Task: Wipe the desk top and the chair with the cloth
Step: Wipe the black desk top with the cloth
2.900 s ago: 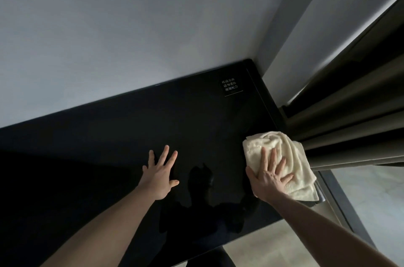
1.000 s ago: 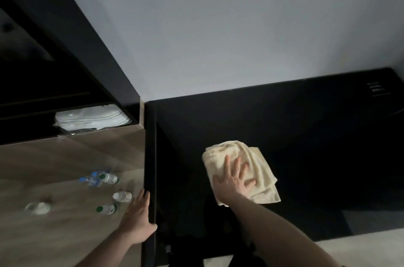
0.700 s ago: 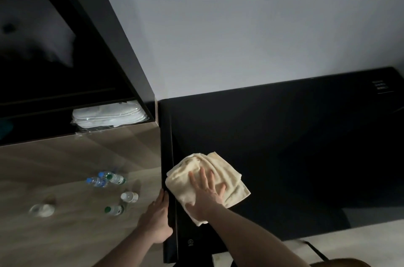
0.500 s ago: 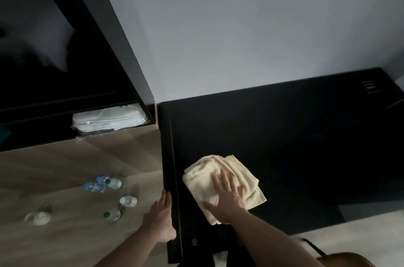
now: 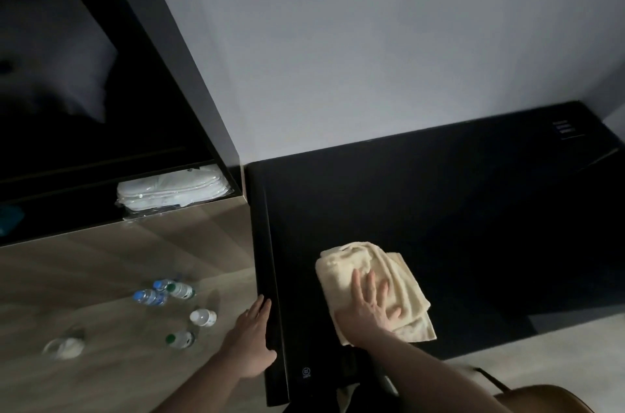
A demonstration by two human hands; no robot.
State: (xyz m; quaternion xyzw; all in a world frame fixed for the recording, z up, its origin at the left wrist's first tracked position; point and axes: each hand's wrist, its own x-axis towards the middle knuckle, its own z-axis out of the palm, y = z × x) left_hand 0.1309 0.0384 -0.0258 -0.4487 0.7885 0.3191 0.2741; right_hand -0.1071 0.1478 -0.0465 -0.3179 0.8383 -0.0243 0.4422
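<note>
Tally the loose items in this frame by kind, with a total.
Cloth: 1, under the right hand
Bottles: 3 clear, lying on the wooden counter at and; a possible fourth shows only a white end
White packet: 1
Small pale item: 1, too blurred to name
Total: 7

Cloth [image 5: 372, 280] on desk top [image 5: 473, 226] (4 bottles [image 5: 176, 291] left).

Single head view (wide-angle) looks steeply down, close over the desk top [image 5: 439, 209].
</note>
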